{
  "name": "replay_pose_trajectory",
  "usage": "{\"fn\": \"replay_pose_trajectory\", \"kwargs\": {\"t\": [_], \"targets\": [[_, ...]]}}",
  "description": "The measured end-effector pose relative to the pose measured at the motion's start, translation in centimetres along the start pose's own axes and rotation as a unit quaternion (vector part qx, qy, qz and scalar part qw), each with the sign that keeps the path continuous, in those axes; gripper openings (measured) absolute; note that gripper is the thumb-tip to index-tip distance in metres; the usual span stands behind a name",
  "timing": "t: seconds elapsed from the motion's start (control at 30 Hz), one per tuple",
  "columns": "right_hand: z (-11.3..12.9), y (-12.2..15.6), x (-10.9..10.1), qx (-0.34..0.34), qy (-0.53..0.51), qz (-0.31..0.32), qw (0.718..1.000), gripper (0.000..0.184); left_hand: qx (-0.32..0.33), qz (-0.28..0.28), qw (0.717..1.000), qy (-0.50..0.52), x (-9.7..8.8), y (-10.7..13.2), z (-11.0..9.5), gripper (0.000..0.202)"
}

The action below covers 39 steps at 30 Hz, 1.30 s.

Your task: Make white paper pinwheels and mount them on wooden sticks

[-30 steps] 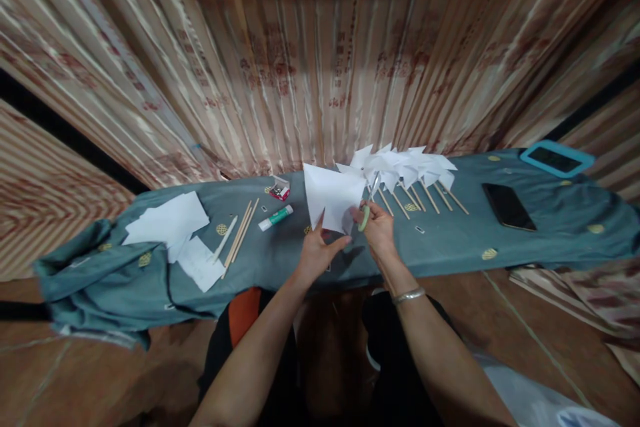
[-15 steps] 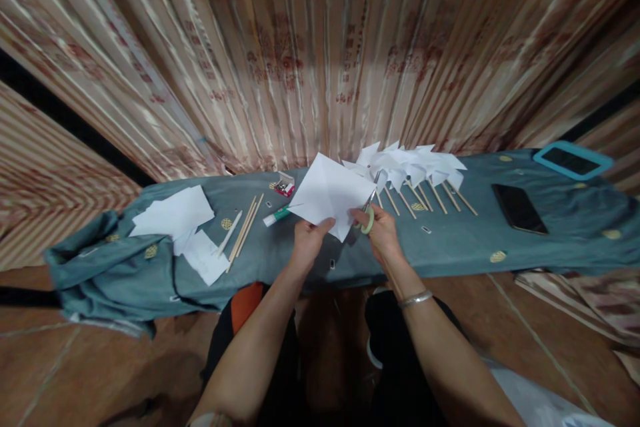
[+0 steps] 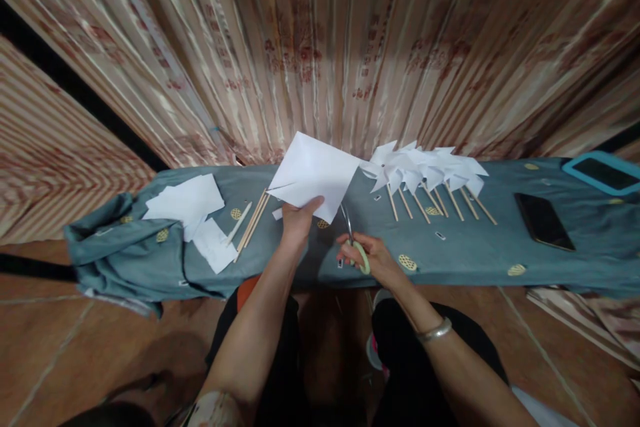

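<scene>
Paper and scissors held over the cloth-covered counter (image 3: 500, 253).

The left hand (image 3: 297, 221) pinches a white paper sheet (image 3: 314, 175) at its lower edge, lifted above the counter; the right hand (image 3: 373, 259) is closed through green-handled scissors (image 3: 354, 245), blades pointing up just beside the sheet.

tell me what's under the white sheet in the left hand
Below the sheet held by the left hand: teal cloth, and scissors in the right hand pointing at its lower corner. A white end peeks out; the rest is covered.

One pair of scissors (image 3: 347, 227), one held sheet (image 3: 313, 173), one phone (image 3: 544, 221), one tablet (image 3: 603, 173)
</scene>
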State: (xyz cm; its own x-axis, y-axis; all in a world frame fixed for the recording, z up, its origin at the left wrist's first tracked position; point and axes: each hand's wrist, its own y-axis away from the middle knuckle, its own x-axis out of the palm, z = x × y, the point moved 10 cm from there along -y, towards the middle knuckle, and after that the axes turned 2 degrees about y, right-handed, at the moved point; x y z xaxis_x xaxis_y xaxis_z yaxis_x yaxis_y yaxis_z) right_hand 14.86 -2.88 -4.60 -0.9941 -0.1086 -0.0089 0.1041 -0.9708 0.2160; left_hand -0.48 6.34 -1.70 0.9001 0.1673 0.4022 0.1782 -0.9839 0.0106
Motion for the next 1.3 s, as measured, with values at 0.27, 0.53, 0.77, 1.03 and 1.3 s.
{"fn": "replay_pose_trajectory", "kwargs": {"t": [0.27,0.53,0.77,1.03,1.3], "targets": [[-1.7,1.0,2.1,0.036,0.027,0.094,0.995,0.052,-0.021,-0.005,0.999,0.031,0.4,-0.2,1.0,0.030],[-1.2,0.7,1.7,0.014,0.023,0.085,0.996,0.052,-0.042,0.004,0.998,0.044,1.3,0.9,1.5,0.028],[-0.8,0.7,1.5,0.014,0.018,0.076,0.997,0.052,-0.052,0.008,0.998,0.044,1.5,1.2,1.8,0.030],[-0.7,0.7,1.7,0.016,0.011,0.073,0.997,0.053,-0.042,0.006,0.998,0.049,1.5,1.2,1.6,0.033],[-0.8,0.6,1.6,0.016,0.013,0.075,0.997,0.053,-0.042,0.003,0.998,0.053,1.4,1.2,1.5,0.040]]}}
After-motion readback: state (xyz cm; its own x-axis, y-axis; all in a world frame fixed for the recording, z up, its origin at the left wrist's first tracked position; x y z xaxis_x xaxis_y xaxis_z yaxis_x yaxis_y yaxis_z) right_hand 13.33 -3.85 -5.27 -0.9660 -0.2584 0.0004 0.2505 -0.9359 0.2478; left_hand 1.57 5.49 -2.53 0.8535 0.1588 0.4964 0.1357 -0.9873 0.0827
